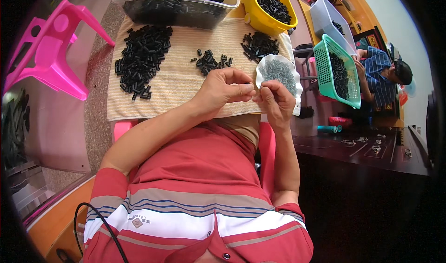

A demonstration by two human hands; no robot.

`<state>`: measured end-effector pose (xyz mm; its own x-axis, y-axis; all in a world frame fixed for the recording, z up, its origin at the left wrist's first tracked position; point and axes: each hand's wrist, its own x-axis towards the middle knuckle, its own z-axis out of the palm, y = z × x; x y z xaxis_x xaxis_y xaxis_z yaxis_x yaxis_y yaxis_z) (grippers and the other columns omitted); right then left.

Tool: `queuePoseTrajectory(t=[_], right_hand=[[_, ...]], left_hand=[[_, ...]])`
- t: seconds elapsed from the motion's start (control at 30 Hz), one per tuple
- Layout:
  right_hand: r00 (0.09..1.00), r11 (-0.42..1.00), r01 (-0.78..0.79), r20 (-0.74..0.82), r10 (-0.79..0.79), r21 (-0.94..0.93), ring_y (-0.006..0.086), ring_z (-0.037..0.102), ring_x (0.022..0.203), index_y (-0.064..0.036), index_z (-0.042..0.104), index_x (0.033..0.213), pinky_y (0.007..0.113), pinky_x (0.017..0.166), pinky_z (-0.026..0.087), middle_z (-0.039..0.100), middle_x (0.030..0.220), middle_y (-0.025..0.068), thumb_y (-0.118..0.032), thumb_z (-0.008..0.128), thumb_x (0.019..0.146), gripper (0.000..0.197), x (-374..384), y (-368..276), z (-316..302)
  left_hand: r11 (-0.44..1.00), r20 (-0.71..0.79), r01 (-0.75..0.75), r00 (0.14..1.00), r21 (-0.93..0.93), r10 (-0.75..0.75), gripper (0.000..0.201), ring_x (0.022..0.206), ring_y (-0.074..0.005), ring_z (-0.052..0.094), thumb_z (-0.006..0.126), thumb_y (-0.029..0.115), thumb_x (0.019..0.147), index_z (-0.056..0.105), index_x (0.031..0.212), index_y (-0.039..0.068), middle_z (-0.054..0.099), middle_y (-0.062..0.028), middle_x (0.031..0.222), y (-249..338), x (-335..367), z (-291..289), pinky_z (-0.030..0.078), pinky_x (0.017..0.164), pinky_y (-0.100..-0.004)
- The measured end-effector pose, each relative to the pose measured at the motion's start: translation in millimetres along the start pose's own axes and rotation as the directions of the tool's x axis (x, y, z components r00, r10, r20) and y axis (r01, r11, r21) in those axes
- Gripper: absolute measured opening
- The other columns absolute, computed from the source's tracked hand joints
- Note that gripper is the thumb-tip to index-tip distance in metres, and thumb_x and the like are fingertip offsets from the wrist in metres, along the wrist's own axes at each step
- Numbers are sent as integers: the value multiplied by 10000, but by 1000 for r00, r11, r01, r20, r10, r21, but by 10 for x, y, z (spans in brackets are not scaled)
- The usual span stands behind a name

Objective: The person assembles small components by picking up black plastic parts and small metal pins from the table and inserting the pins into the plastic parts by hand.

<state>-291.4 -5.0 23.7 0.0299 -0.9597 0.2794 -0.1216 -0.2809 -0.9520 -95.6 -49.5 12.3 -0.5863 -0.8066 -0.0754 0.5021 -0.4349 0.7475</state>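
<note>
Above the near edge of the towel-covered table, my left hand (226, 89) and my right hand (278, 100) meet, fingertips almost touching. Both hands are closed in a pinch. A dark speck shows at the fingertips, but what each holds is too small and covered to make out. Just beyond my right hand lies a white scalloped dish (297, 84) filled with small silvery metal pieces (278, 72). Past my left hand is a small pile of short black tubular parts (211, 62). A larger black pile (143, 58) lies at left, another (260, 46) behind the dish.
A clear bin (176, 5) and a yellow basket (251, 7), both with black parts, stand at the table's far side. A pink stool (55, 53) is at left. On the right are a green basket (325, 72), a white bin (325, 16) and a seated person (378, 72).
</note>
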Motion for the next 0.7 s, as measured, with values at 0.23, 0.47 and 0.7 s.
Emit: queuePoseTrajectory(t=[0.23,0.47,0.7], right_hand=[[995,994,102,4,-101,-40,92,623,719,40,616,1018,217,643,543,611,903,62,10,608,960,66,-16,25,158],[981,967,193,6,-195,-167,95,624,711,37,617,1000,214,621,523,616,889,71,21,622,945,58,-28,-17,202],[939,879,341,74,-337,-334,112,609,720,43,608,1038,213,647,500,615,962,117,0,608,962,88,-22,-37,210]], left_hand=[[995,-58,42,997,-95,-48,116,859,-142,683,724,68,890,659,978,30,687,-54,936,12,-39,-5,591,782,-269],[985,-48,84,995,-150,-92,147,859,-161,689,728,90,894,642,1000,34,686,-60,937,19,-77,13,586,787,-281],[981,-38,88,995,-172,-96,134,870,-168,693,723,90,899,637,984,34,687,-67,938,7,-93,-10,586,785,-279]])
